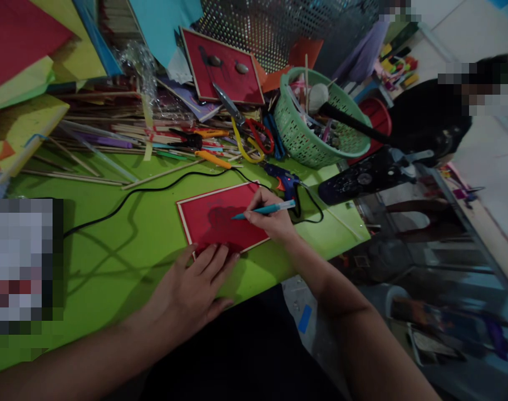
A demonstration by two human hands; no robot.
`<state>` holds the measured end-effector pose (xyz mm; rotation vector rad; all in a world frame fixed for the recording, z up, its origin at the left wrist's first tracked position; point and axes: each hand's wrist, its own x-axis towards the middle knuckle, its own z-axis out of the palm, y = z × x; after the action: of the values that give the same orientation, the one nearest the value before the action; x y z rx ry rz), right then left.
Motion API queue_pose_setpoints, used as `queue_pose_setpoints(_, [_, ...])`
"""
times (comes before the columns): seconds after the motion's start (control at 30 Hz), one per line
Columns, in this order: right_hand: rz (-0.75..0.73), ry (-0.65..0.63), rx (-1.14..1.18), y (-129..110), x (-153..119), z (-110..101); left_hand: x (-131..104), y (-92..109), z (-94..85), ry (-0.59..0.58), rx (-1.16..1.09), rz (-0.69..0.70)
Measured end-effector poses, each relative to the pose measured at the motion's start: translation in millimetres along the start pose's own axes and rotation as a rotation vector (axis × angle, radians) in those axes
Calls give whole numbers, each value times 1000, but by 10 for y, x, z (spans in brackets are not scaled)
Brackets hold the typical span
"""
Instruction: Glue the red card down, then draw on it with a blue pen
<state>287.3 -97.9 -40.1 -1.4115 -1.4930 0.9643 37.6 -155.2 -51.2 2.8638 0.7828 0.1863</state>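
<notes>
A red card with a thin pale wooden frame [199,214] lies on the green table, with faint dark marks on its surface. My right hand [272,216] grips a teal pen [265,210], its tip at the middle of the card. My left hand [201,278] rests flat on the near left edge of the card, fingers spread. Just beyond the card lies a blue glue gun [284,179] with a black cord. Behind it are scissors with red and yellow handles [249,136].
A green basket [295,133] of tools stands at the back right, near a dark cylinder [362,178]. Wooden sticks [124,133] and coloured paper [24,50] pile up along the back. Another framed red card [228,83] leans there. A person in black [429,117] is at the right.
</notes>
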Motion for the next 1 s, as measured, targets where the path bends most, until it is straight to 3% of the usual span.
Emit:
queue_pose_setpoints(0.47, [-10,2,3,21,0,-3,0,-6,35,27,-27,-8])
queue_pose_setpoints(1.0, [-58,155,66,52,3,-63,7,-6,5,52,22,19])
